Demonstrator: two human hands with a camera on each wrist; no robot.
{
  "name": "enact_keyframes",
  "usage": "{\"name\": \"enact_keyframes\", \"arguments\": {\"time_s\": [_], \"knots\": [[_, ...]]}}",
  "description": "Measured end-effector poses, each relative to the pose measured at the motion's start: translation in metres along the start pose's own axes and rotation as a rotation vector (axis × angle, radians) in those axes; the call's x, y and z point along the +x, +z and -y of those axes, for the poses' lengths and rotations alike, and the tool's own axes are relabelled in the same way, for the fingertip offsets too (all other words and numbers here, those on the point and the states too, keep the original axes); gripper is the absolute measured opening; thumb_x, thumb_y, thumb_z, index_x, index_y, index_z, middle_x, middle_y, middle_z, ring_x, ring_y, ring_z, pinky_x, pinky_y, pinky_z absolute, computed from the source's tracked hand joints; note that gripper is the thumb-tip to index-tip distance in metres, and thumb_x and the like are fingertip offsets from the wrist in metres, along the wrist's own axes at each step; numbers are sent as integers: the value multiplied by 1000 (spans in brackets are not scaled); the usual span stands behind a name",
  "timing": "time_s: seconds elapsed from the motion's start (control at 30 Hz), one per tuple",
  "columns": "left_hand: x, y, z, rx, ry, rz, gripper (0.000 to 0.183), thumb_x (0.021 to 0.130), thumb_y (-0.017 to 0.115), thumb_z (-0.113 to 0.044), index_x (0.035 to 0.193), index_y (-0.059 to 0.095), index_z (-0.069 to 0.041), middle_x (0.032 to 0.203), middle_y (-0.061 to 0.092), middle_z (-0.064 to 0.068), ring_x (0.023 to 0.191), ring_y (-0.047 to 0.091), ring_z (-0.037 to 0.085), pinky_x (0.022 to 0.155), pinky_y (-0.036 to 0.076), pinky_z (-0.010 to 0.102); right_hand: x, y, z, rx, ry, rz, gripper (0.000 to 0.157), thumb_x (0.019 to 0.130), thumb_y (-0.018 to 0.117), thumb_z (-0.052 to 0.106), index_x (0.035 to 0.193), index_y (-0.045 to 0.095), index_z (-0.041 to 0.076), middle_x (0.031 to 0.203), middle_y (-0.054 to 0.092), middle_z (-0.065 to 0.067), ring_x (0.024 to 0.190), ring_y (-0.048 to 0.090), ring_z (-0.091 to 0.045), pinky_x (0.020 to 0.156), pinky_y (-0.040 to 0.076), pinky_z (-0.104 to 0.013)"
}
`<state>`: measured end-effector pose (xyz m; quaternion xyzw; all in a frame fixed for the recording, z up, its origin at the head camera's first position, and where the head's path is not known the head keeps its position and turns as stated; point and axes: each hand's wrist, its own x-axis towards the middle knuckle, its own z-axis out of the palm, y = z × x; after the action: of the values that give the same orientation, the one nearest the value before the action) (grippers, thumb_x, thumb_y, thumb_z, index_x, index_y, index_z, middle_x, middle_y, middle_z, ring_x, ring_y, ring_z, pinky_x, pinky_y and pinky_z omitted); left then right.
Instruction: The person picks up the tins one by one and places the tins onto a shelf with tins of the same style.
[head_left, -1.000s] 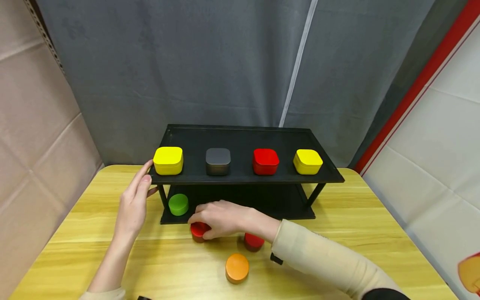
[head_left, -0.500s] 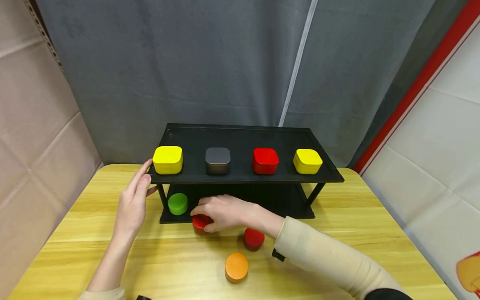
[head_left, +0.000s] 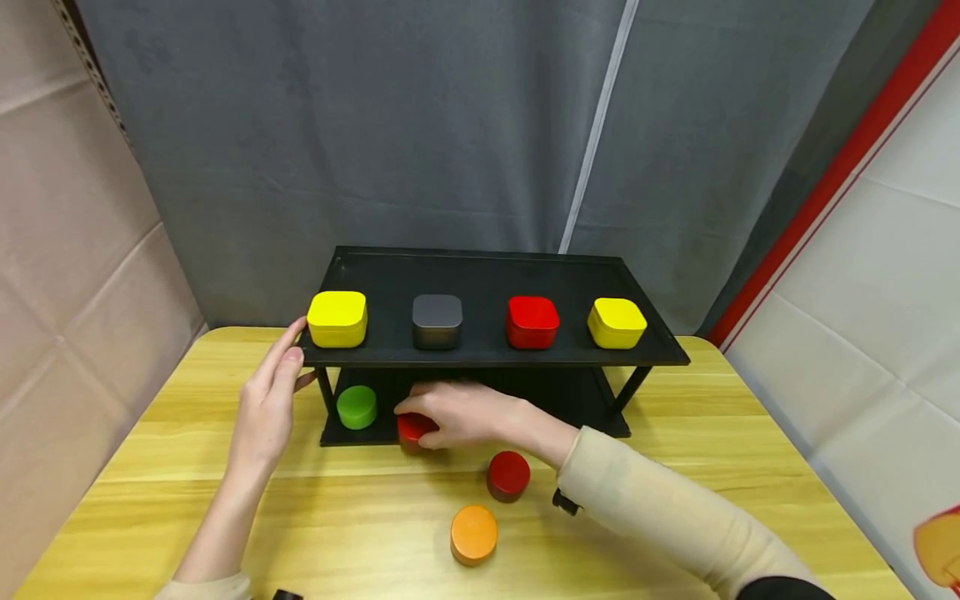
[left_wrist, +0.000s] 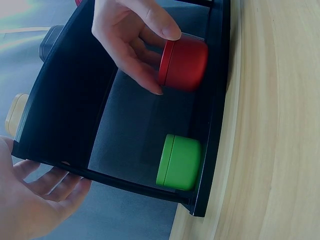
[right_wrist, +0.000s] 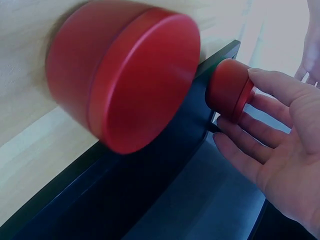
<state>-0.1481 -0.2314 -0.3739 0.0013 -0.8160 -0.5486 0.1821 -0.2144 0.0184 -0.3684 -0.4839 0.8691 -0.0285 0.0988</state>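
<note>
My right hand pinches a round red tin between thumb and fingers, at the front edge of the lower tier of a black two-tier rack. In the left wrist view this red tin is over the lower tier, its lid side toward the palm. A round green tin stands on the lower tier, left of the held one. My left hand holds the rack's left front corner, thumb at the front, other fingers along the side edge and below it.
On the upper tier stand square tins: yellow, dark grey, red and another yellow tin. A second round red tin and an orange tin stand on the wooden table. A grey curtain hangs behind.
My right hand has moved the round red tin from the table before the rack back and slightly right, to the lower tier's front edge. The left hand and the other tins have stayed put.
</note>
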Motion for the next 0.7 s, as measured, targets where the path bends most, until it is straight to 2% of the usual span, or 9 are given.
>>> {"name": "enact_keyframes", "arguments": {"time_s": [0.2,0.5,0.7], "knots": [[0,0,0,-3,7,-4,49,113,33,-40,161,35,-30,168,36,2,144,47,34,91,47,-2,1,1,-8,11,8,-12,48,97,71,27,142,62,17,133,65,0,111,61,-10,101,54,-20],[0,-1,0,-6,-8,-1,49,113,33,-40,161,35,-31,168,35,1,146,46,34,91,47,-2,4,3,-17,98,74,12,49,97,70,27,144,61,17,135,62,0,114,58,-13,106,52,-24],[0,-1,-1,-10,-9,2,49,112,33,-41,161,35,-32,168,35,1,146,45,33,91,47,-1,5,5,-23,118,89,20,49,98,69,26,145,60,16,133,61,-1,115,57,-14,106,52,-25]]}}
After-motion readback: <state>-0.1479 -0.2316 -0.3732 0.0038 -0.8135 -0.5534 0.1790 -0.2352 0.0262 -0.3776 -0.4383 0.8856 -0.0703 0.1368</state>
